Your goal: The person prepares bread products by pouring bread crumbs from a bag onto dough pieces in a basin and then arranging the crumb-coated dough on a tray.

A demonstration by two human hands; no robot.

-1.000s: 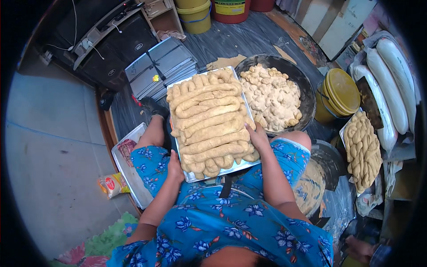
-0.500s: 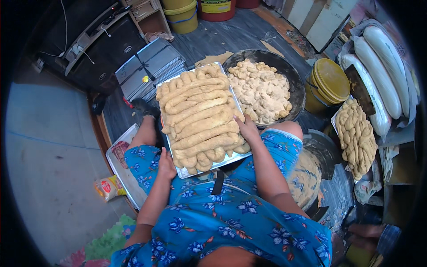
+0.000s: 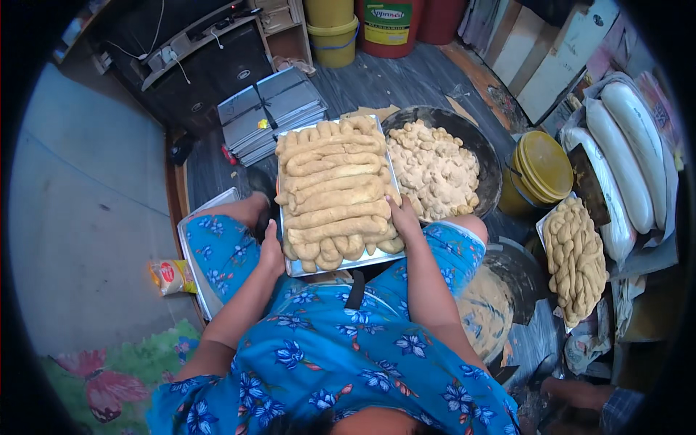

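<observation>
Between my two hands is a metal tray [image 3: 296,270] piled with long ropes of pale brown dough [image 3: 337,190], laid side by side across it. It is held above my spread knees. My left hand [image 3: 272,254] grips the tray's near left side, thumb upright along the edge. At the right edge my right hand [image 3: 405,220] clasps the tray, its thumb over the rim by the dough ends. The fingers beneath the tray are hidden. Just beyond it to the right, a wide black basin [image 3: 493,170] holds many lumps of dough [image 3: 435,170].
Stacked, tied metal trays [image 3: 272,109] lie at the far left. Right of the basin stand a yellow bucket [image 3: 544,167], a tray of braided dough [image 3: 575,261] and white filled sacks [image 3: 625,145]. Another black basin [image 3: 489,304] sits beside my right leg. Another person's arm [image 3: 580,395] shows lower right.
The view has shifted, and the loaded tray now sits straighter, less slanted. Both hands keep their hold on it.
</observation>
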